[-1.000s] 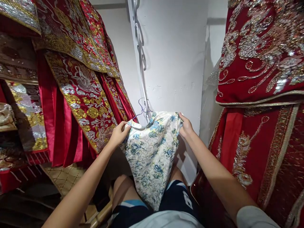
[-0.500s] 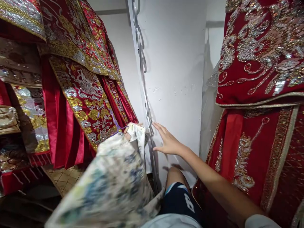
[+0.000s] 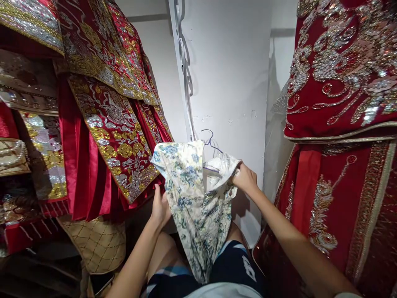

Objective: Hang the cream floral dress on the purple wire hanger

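Wht wall (image 3: 229,82) | flrl top (image 3: 189,178) — shldr in R fingers (image 3: 239,176) — L hand (image 3: 161,209) @ side

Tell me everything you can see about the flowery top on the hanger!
The flowery top is whitish with blue and greenish flowers; its creased cloth looks slightly shiny. A thin purplish hanger sits inside, its hook poking out above the neck opening. The right hand grips an upper corner. The left hand is at the opposite edge; touch is unclear. The top narrows downward toward the lap.

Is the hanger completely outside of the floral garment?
No, the hanger has its lower bar inside the garment, visible through the neck opening.
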{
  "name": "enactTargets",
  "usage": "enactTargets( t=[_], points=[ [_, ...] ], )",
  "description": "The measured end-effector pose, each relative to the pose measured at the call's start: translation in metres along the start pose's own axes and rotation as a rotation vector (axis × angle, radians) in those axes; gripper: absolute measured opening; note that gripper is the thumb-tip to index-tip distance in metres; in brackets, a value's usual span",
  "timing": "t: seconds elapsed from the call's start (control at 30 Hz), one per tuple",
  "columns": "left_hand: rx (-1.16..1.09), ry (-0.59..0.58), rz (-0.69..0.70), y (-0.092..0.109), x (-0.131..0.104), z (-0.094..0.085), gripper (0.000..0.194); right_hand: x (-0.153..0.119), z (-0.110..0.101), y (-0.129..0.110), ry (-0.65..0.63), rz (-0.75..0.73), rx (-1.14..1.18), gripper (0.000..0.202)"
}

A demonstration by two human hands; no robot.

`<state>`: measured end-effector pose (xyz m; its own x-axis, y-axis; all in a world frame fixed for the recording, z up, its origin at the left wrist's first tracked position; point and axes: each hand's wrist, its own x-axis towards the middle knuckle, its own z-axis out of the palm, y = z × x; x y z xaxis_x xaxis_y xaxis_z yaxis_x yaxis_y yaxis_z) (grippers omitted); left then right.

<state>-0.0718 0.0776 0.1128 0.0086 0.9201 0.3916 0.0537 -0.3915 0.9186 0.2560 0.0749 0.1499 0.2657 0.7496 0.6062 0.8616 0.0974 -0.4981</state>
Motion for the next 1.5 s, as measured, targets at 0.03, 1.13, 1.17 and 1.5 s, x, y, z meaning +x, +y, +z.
enactTargets(
  t=[0.03,1.13,1.17,1.5],
  points=[
    [-0.063,0.006,-0.053,-0.006,-0.006,0.003,0.073,0.006,-0.004,-0.004,0.000,0.010,-0.011,0.053],
    [-0.258,0.049,-0.374,-0.067,-0.110,0.049,0.077,-0.149,0.057,-0.049,-0.697,0.003,0.689,0.038],
    [-0.236,0.081,-0.367,-0.065,-0.110,0.048,0.076,-0.148,0.055,-0.049,-0.698,0.007,0.712,0.037],
    [-0.254,0.043,-0.341,-0.067,-0.121,0.063,0.080,-0.153,0.062,-0.052,-0.600,0.066,0.753,0.039]
  ],
)
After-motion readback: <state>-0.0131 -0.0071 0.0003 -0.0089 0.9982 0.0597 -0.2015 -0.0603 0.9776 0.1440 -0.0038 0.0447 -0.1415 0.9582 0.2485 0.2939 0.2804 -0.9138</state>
